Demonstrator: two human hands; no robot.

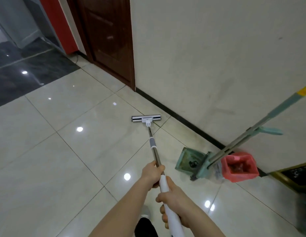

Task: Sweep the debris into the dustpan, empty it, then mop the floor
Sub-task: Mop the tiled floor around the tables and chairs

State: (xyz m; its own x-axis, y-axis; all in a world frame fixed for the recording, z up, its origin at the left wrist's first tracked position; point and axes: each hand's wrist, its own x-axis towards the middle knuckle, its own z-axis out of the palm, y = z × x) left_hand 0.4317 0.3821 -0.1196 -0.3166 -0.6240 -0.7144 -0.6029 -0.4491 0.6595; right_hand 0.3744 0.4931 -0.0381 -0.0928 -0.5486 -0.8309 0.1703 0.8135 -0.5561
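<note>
Nearest the camera, the right hand (176,205) gripped the white upper section of the mop (154,152), fingers curled around it; just ahead, the left hand (153,173) held the metal shaft the same way. The mop's long axis ran away from the person, its flat head (146,118) lying crosswise on the floor (63,151) near the wall's dark baseboard (179,117). To the right, the green dustpan (188,161) held dark debris (193,163), beside a red-lined bin (239,166).

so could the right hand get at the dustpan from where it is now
Probably not yet. The right hand grips the mop handle along with the left hand, and the dustpan sits low on the floor off to the right. Nothing blocks the way, though.
</note>
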